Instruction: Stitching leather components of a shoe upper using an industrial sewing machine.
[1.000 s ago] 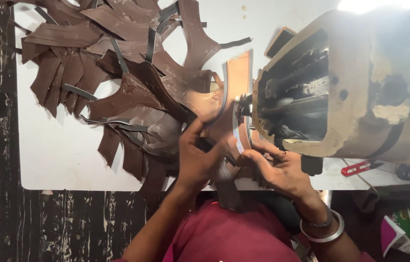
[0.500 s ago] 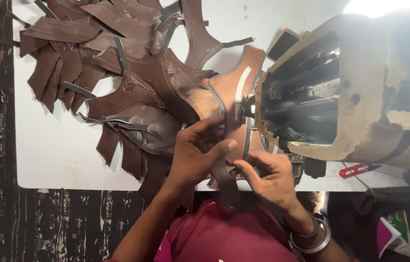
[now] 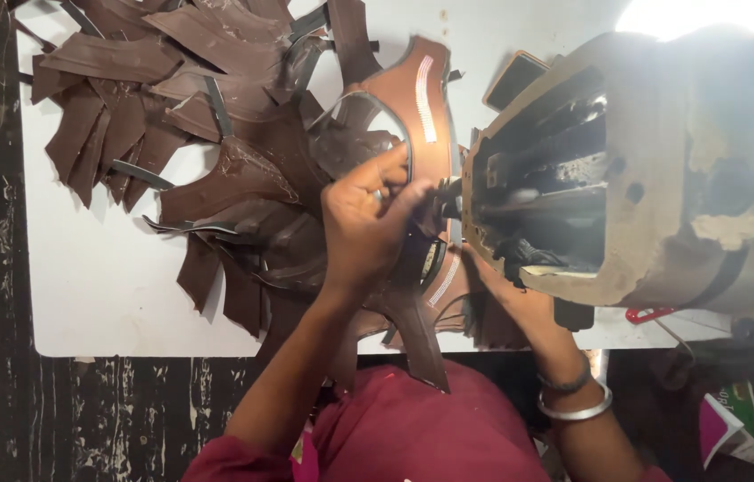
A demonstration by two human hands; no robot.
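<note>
Stitching step: left hand pinches brown leather piece at sewing machine; right hand grip hidden, cannot tell. Next: feed steadily.

sewing machine head at right on the table, with the pile of cut leather pieces spread to its left across the far part of the table. curved leather piece lies between pile and machine, under the left hand, which sits just left of the machine's needle area. right hand lies below the machine head, near the table's front edge, with a small clip to its right.
</note>
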